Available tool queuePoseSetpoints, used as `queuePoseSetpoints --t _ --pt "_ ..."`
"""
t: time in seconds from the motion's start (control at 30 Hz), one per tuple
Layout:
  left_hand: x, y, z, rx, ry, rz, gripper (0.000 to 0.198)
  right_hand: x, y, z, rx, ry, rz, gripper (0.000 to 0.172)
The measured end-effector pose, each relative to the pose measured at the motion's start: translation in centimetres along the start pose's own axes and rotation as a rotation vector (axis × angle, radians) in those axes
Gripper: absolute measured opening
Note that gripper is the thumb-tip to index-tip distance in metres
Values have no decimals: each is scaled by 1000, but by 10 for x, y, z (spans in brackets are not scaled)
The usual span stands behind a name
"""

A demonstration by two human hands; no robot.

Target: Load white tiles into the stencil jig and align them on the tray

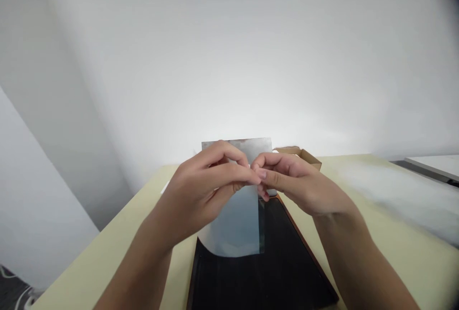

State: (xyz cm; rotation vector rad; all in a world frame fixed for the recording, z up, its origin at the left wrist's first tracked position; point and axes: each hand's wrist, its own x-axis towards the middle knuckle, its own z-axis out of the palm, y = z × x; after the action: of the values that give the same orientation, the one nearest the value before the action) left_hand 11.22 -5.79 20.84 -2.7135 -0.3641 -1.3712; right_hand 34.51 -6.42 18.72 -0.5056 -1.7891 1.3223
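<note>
Creases and slips are your main risks, judged from the thin shiny sheet (233, 224) bowing loose below your fingers: uneven pinching could kink it or let it drop onto the black mat (287, 267). Left to right: cream table (107, 262), running under everything; your left hand (201, 185), closed narrow, fingertips on the sheet's middle; the sheet itself, upright between both hands, lower edge curving over the mat; your right hand (299, 181), likewise closed narrow, fingertips meeting the left's; cardboard box (301, 154), just behind the sheet's top corner, which a careless swing could clip; white board (430, 166), well off.
</note>
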Motion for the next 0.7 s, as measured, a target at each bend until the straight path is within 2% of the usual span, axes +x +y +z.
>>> queuePoseSetpoints --t 0.1,0.2,0.37,0.53,0.7 --pt "0 0 1 30 21 -15 30 -2 -4 2 -81 44 0 26" --pt "-1 1 2 25 37 -35 30 -6 -8 5 -261 110 -18 25" --pt "0 5 1 30 20 -107 34 -8 -10 16 -567 324 -86 29" --pt "-7 12 -12 193 -55 -176 32 -7 -5 21 -818 592 -171 24" --pt "-31 18 -30 253 -136 -195 34 -10 -3 18 -895 553 -93 24"
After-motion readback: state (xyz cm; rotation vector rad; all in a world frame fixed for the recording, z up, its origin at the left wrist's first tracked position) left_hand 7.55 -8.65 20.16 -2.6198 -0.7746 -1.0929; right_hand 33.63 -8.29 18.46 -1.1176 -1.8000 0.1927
